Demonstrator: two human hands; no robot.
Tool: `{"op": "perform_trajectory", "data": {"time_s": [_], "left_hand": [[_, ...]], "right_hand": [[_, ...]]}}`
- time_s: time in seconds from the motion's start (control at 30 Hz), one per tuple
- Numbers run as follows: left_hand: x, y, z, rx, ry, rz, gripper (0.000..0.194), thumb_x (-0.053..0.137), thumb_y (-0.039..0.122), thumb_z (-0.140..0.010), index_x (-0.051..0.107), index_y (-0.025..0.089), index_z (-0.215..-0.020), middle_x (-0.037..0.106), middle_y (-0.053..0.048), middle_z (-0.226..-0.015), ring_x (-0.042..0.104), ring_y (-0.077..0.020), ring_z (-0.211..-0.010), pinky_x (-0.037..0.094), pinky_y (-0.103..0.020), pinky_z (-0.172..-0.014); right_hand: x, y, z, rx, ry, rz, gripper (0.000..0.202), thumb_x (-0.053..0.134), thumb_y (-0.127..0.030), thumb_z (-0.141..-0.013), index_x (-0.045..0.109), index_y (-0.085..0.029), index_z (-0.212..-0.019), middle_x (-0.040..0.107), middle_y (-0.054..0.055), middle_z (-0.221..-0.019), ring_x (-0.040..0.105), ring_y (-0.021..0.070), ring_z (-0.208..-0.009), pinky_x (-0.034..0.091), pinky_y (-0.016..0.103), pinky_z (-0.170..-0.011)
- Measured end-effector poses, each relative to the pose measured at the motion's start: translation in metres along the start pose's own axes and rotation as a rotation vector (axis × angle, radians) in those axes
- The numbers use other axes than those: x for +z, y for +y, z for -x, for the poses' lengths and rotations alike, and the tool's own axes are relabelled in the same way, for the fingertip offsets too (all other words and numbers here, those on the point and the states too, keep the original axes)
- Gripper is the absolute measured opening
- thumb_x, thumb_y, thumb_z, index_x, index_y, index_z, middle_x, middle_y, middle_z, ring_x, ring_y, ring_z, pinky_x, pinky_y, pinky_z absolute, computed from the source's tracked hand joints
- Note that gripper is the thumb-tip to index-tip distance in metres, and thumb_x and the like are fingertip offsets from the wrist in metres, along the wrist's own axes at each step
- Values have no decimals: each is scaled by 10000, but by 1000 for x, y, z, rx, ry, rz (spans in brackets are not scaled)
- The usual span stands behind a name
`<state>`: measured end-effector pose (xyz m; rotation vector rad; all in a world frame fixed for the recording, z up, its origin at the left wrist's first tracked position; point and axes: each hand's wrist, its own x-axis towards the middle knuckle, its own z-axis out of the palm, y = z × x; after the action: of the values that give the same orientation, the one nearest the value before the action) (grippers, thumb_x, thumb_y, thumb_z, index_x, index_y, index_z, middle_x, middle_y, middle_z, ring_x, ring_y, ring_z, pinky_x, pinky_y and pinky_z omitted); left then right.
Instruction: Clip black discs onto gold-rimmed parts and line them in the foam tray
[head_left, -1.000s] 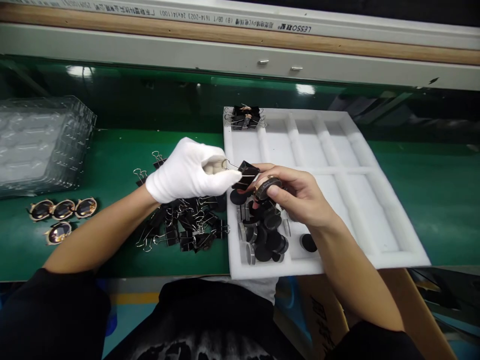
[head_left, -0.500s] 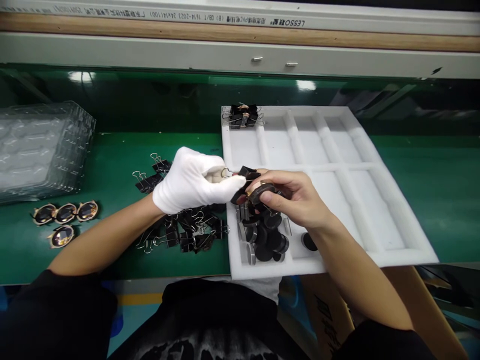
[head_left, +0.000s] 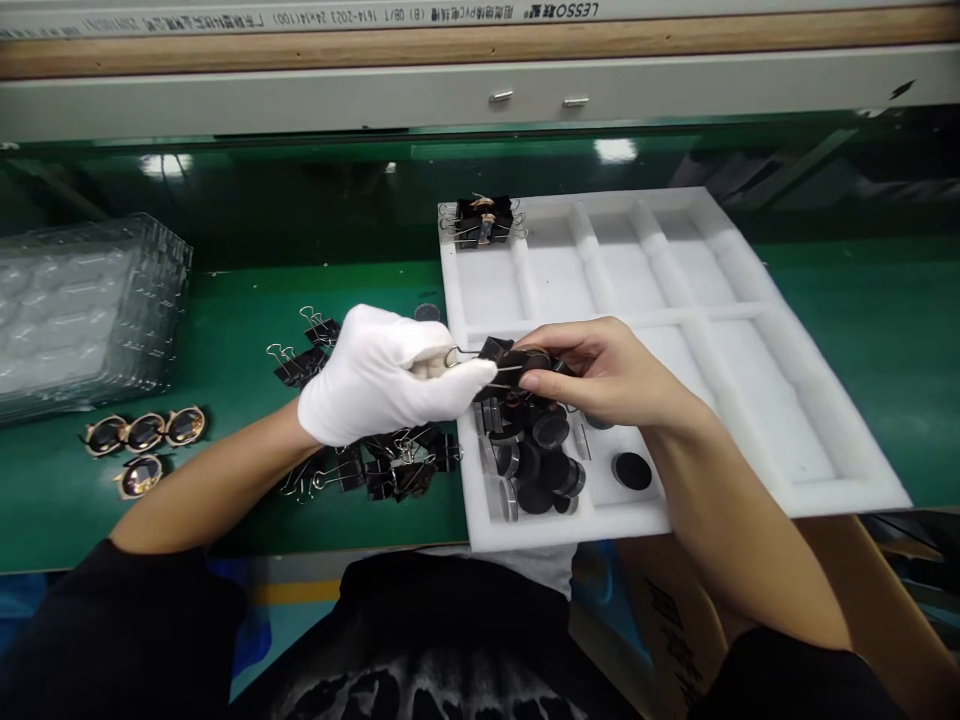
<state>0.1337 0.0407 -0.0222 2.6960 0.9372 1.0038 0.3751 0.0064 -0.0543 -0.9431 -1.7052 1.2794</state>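
Note:
My left hand, in a white glove, pinches the wire handles of a black binder clip over the white tray's left edge. Bare, my right hand grips a dark round piece from the right, and it meets the clip there. Other clips seem to be attached around the piece, but fingers hide part of them. Below the hands, several black discs lie in the front left compartment of the white tray. A heap of binder clips lies beside the tray.
Stacked clear plastic trays stand at the left, with several gold-rimmed round pieces in front. A clipped bundle sits in the tray's back left corner. One black disc lies apart in the tray. A cardboard box is below.
The round piece has turned in my right hand, and the clip in my left hand now overlaps its edge. The view has shifted slightly, showing more of the lone disc.

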Motion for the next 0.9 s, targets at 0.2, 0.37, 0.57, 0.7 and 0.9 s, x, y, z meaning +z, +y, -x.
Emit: {"op": "perform_trajectory", "data": {"time_s": [0.2,0.37,0.57,0.7,0.9], "left_hand": [[2,4,0,-3,-15,14,515,603,446,-873,365,207,-485,333,48,-428,303,-78,-438,249,-276,-457],[-5,-1,-4,-172,-189,182,365,609,460,-895,566,200,-642,574,21,-538,488,-98,-476,363,-256,-478],[-3,-5,-7,-671,-611,857,547,395,578,-1049,615,168,-761,715,-63,-637,631,-128,-473,420,-234,-435],[-3,-6,-10,-683,-529,881,467,552,548,-1013,605,163,-754,701,-26,-662,617,-89,-514,433,-199,-487],[-7,-10,-15,-551,-406,647,347,534,476,-1027,685,167,-978,736,-19,-777,683,-120,-675,520,-229,-634]], "right_hand": [[-1,0,0,-51,7,-24,193,883,-358,-811,835,-223,-941,774,20,-805,682,153,-652,582,291,-605],[0,3,4,-215,192,200,142,849,-336,-849,831,-273,-976,795,20,-871,733,207,-753,614,369,-707],[-1,20,1,-589,333,751,195,770,-231,-925,799,-337,-1086,821,5,-1065,777,255,-994,577,406,-776],[-5,21,-2,-712,411,937,433,788,-342,-923,676,-350,-1341,776,35,-1249,740,293,-1141,559,463,-911],[-7,9,0,-275,322,394,932,811,-656,-798,438,-297,-1573,635,128,-1441,703,315,-1165,619,467,-916]]}}
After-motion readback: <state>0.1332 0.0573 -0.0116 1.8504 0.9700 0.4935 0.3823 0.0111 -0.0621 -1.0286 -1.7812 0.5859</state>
